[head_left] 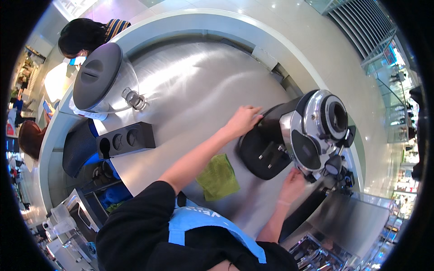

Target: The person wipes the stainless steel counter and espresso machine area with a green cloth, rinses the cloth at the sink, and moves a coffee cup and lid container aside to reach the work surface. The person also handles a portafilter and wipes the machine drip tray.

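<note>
A black and silver countertop machine [318, 122] stands at the right on the curved steel counter [199, 77]. My left hand [244, 121] has its fingers curled on the machine's back left edge, beside its black base [255, 158]. My right hand [294, 184] is closed at the lower front of the machine, below a dark oval panel [305, 151]; what its fingers hold is hidden. A folded green cloth [217, 176] lies on the counter between and left of my arms.
A clear dispenser [120, 86] with dark lid and tap stands back left, above a black three-hole holder [124, 140]. A raised white rim [217, 20] borders the counter. People [83, 38] are beyond it at left. Metal equipment [343, 226] is at lower right.
</note>
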`<state>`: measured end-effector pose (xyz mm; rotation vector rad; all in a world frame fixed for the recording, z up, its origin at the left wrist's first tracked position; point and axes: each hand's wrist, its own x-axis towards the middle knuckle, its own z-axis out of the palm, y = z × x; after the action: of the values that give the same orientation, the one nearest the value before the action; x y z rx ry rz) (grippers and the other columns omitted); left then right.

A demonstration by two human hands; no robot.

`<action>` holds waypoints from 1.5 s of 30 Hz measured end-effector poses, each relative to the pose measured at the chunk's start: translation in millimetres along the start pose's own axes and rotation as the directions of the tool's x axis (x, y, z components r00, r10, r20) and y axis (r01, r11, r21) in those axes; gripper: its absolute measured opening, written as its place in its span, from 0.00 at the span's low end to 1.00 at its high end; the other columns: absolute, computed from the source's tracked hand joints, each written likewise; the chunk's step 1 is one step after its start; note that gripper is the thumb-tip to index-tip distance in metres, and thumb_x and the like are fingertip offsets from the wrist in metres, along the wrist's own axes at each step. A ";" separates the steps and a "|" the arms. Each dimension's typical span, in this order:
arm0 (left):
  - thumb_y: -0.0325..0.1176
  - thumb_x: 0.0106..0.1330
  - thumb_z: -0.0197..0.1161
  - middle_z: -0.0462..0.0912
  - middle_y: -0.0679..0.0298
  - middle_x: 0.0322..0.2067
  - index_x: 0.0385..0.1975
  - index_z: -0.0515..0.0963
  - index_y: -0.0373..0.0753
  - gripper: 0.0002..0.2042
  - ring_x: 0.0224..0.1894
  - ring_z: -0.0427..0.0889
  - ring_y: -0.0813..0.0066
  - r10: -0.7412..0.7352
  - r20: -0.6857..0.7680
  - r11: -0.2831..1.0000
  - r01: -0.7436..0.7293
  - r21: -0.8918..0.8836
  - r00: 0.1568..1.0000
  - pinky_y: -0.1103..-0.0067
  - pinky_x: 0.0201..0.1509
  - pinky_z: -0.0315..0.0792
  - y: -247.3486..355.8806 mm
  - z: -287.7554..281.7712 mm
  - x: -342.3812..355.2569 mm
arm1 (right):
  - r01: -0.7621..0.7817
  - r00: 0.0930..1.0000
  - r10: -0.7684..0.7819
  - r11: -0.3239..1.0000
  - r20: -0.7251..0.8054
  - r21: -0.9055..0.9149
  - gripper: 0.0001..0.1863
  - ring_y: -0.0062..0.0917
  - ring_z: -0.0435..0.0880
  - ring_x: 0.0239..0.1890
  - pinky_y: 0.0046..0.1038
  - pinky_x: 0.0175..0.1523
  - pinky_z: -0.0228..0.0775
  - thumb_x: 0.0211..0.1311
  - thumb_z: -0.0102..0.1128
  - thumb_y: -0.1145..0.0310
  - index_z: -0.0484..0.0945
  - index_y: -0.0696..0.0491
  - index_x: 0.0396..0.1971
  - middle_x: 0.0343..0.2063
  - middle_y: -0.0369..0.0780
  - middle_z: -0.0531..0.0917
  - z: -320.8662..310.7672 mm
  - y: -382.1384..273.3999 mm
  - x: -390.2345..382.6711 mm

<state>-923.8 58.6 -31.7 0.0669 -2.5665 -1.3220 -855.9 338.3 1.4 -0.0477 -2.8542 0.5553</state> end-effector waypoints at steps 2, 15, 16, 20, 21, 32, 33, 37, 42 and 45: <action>0.35 0.74 0.54 0.83 0.51 0.47 0.58 0.76 0.39 0.16 0.50 0.81 0.53 -0.012 -0.093 0.998 0.017 0.056 0.996 0.64 0.55 0.73 2.0 -33.5 -44.8 | 0.200 0.963 -0.239 0.945 0.127 0.261 0.06 0.32 0.87 0.32 0.35 0.39 0.79 0.64 0.62 0.67 0.86 0.49 0.36 0.31 0.39 0.87 -16.8 -38.2 -63.0; 0.17 0.62 0.57 0.80 0.51 0.36 0.50 0.75 0.34 0.15 0.37 0.79 0.55 -0.150 -0.302 0.921 0.245 0.305 0.942 0.65 0.47 0.73 -46.3 -201.2 -372.2 | 0.378 0.925 -0.370 0.919 0.081 -0.114 0.35 0.48 0.46 0.77 0.49 0.78 0.36 0.75 0.41 0.49 0.56 0.54 0.74 0.75 0.49 0.53 172.5 -213.6 -44.7; 0.18 0.64 0.57 0.79 0.52 0.35 0.49 0.75 0.34 0.14 0.36 0.79 0.57 -0.164 -0.343 0.913 0.274 0.302 0.925 0.66 0.46 0.73 -54.0 -202.1 -388.3 | 0.189 0.982 -0.187 0.974 0.026 -0.122 0.36 0.49 0.45 0.77 0.48 0.78 0.35 0.75 0.39 0.47 0.56 0.55 0.74 0.75 0.50 0.52 188.4 -220.8 -17.1; 0.31 0.74 0.50 0.76 0.56 0.32 0.50 0.71 0.33 0.11 0.32 0.77 0.66 -0.292 -0.584 0.933 0.359 -0.001 0.758 0.71 0.41 0.72 -81.4 -204.5 -416.5 | -0.077 0.996 0.066 0.980 -0.067 -0.184 0.39 0.53 0.46 0.76 0.47 0.79 0.34 0.75 0.36 0.44 0.52 0.57 0.74 0.74 0.54 0.52 215.7 -243.9 86.5; 0.34 0.76 0.47 0.76 0.57 0.31 0.51 0.70 0.33 0.12 0.31 0.76 0.68 -0.297 -0.610 0.937 0.346 -0.041 0.734 0.72 0.40 0.72 -85.3 -202.2 -416.8 | -0.062 0.997 0.052 0.978 -0.055 -0.199 0.40 0.54 0.46 0.76 0.47 0.78 0.34 0.74 0.36 0.44 0.52 0.58 0.74 0.74 0.55 0.53 214.6 -255.1 100.5; 0.59 0.76 0.44 0.72 0.60 0.30 0.50 0.64 0.34 0.28 0.18 0.73 0.79 -0.629 -0.666 0.776 0.374 -0.507 0.401 0.86 0.13 0.66 -113.1 -196.4 -398.3 | 0.597 0.762 -0.567 0.802 0.314 0.000 0.31 0.50 0.50 0.76 0.56 0.76 0.40 0.69 0.49 0.49 0.64 0.36 0.72 0.75 0.47 0.55 158.9 -232.6 -46.7; 0.60 0.75 0.44 0.72 0.60 0.30 0.50 0.64 0.34 0.29 0.18 0.73 0.79 -0.629 -0.665 0.777 0.361 -0.516 0.403 0.86 0.14 0.66 -113.8 -194.9 -401.0 | 0.492 0.866 -0.461 0.854 0.191 -0.168 0.32 0.49 0.48 0.76 0.54 0.77 0.37 0.71 0.45 0.47 0.60 0.37 0.73 0.75 0.46 0.54 177.8 -233.5 0.2; 0.56 0.76 0.45 0.72 0.59 0.32 0.48 0.65 0.35 0.25 0.20 0.73 0.79 -0.524 -0.686 0.852 0.306 -0.425 0.505 0.87 0.17 0.66 -108.8 -199.4 -406.5 | -0.038 0.999 0.036 0.968 -0.010 -0.248 0.32 0.46 0.47 0.77 0.50 0.78 0.36 0.72 0.40 0.44 0.57 0.35 0.74 0.75 0.48 0.54 252.2 -293.5 172.4; 0.35 0.53 0.69 0.75 0.58 0.35 0.42 0.73 0.38 0.18 0.31 0.76 0.61 0.098 -0.388 0.849 0.127 0.513 0.917 0.68 0.37 0.71 -76.3 -250.1 -373.4 | 0.651 0.713 -0.677 0.736 0.185 0.184 0.29 0.48 0.48 0.76 0.54 0.77 0.33 0.73 0.41 0.44 0.62 0.30 0.72 0.75 0.45 0.55 271.4 -377.8 99.3; 0.37 0.49 0.72 0.77 0.64 0.45 0.51 0.76 0.44 0.26 0.50 0.73 0.62 -0.010 -0.134 0.704 0.102 0.703 0.991 0.62 0.56 0.66 -42.9 -290.6 -328.3 | 0.817 0.386 -0.898 0.440 0.213 0.373 0.25 0.48 0.54 0.75 0.54 0.76 0.42 0.69 0.52 0.51 0.71 0.24 0.66 0.73 0.44 0.60 205.0 -333.6 -30.5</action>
<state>-538.7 -146.5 28.8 0.3555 -2.8143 -0.2377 -869.9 -48.4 -65.4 1.6935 -2.5537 0.6270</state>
